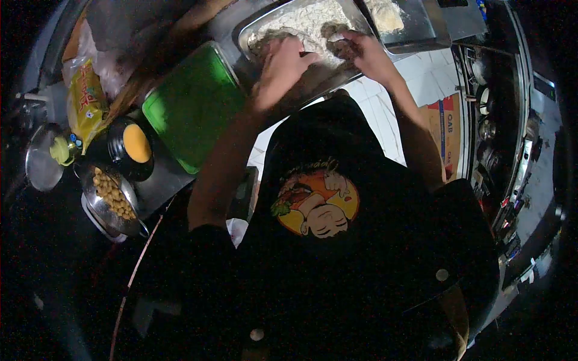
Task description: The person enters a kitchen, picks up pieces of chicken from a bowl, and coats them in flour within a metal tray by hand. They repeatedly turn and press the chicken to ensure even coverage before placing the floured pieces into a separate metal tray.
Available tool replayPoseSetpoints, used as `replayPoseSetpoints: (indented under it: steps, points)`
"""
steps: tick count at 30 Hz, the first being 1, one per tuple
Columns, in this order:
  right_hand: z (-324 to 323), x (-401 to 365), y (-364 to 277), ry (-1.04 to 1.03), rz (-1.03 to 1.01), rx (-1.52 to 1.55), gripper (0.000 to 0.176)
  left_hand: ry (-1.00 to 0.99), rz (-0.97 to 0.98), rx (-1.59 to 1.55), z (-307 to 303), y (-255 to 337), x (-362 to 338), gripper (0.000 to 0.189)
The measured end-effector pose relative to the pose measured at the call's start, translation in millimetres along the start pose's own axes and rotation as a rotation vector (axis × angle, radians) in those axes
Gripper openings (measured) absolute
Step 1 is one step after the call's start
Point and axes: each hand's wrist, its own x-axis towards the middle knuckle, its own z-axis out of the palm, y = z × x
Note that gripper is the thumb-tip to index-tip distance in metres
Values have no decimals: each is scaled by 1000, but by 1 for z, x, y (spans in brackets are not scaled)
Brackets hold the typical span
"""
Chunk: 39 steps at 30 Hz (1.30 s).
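Note:
A rectangular metal tray [242, 37] at the top of the head view holds a bed of white flour [313, 21]. My left hand [285, 65] reaches over the tray's left part, its thumb apart from its fingers, which point down into the flour. On the tray's right side, my right hand [368, 57] has its fingers bent together in the flour beside a small pale piece. What these fingers grip, if anything, I cannot tell. Dark shadows fall on the flour around both hands.
A green-rimmed tray [192, 108] lies left of my arms. Further left are a yellow packet [86, 99], a black pot with a yellow-orange top [137, 144] and a metal bowl of small tan pieces [113, 195]. Another metal pan [421, 27] adjoins at right, above a cardboard box [442, 129].

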Motion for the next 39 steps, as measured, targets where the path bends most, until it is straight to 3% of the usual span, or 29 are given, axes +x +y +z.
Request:
replayPoseSetpoints:
  steps: [4,6,8,10,11,13,18,21,23,27,30,33,36,37,39]
  points:
    - [-9,1,-7,-19,-35,0,36,-80,-63,-340,-14,-18,-7,25]
    - [-8,2,-11,-47,-47,-29,36,31,61,-199,-22,-17,-10,15]
    - [-9,1,-18,-49,45,23,38,-15,24,-220,-26,-10,-14,21]
    - [0,1,-10,28,-47,-131,38,218,159,-56,-21,4,-17,29]
    - [4,1,-5,104,-137,-277,37,222,159,-58,-18,11,-16,29]
    - [7,5,-1,51,-116,-230,36,211,93,266,-15,21,-14,35]
    - [-3,4,-15,29,-170,-250,35,104,43,302,-19,12,-18,29]
    - [0,6,-9,-31,-127,-210,38,44,11,130,-24,0,-16,29]
    - [8,7,-2,61,-149,-332,45,56,5,109,-30,-4,-15,26]
    - [12,21,6,186,-162,-263,53,40,34,220,-47,-3,-18,22]
    - [7,36,-21,47,-202,-353,59,76,55,203,-45,-13,-21,20]
    - [22,39,-17,-110,-421,-421,63,45,83,208,-50,-12,-26,19]
    - [21,20,-13,-208,-410,-463,59,26,86,216,-53,-14,-31,21]
    - [18,12,-21,-113,-422,-442,52,62,130,246,-55,-14,-32,20]
    - [23,13,-23,-164,-349,-382,48,97,169,275,-53,-15,-33,18]
